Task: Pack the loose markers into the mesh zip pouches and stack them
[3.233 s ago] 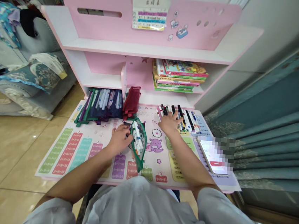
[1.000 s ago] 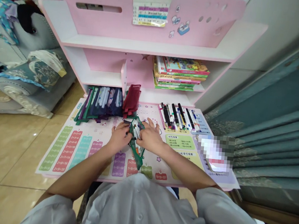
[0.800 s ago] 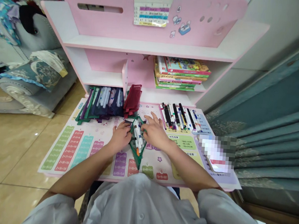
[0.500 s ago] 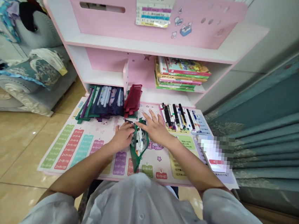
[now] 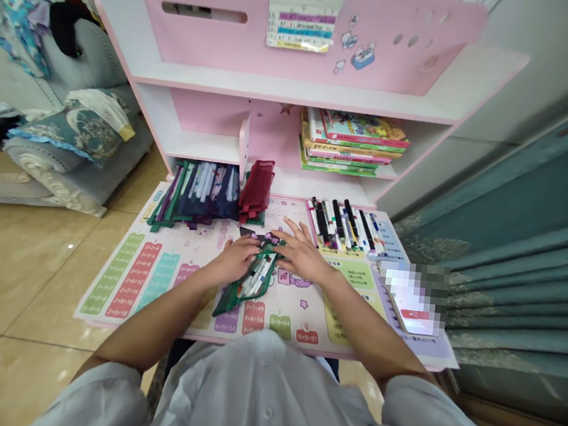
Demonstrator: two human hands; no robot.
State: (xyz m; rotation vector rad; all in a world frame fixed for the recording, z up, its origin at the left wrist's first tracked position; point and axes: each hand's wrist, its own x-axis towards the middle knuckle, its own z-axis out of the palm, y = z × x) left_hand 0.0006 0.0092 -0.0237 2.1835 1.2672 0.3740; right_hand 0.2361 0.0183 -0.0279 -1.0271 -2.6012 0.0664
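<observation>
A green mesh pencil pouch (image 5: 256, 277) lies slanted on the desk in front of me, its lower end pointing left toward my body. White pens show through its mesh. At the upper left edge of the pouch, my left hand (image 5: 237, 261) has its fingers bent in and closed on the rim. My right hand (image 5: 304, 258) is at the upper right corner, thumb and forefinger at the rim while the other fingers stay stretched out. Those fingers partly hide the top edge and any zip there.
Filled mesh pouches (image 5: 200, 191) lie at the back left beside dark red pouches (image 5: 257, 189). A row of loose pens and markers (image 5: 346, 224) lies at the back right. A phone (image 5: 409, 299) rests near the right edge. Stacked books (image 5: 353, 146) sit on the shelf.
The pouch has swung round, its lower end moving left and its top toward my right hand. My right hand has come down closer onto the rim. The view has shifted slightly.
</observation>
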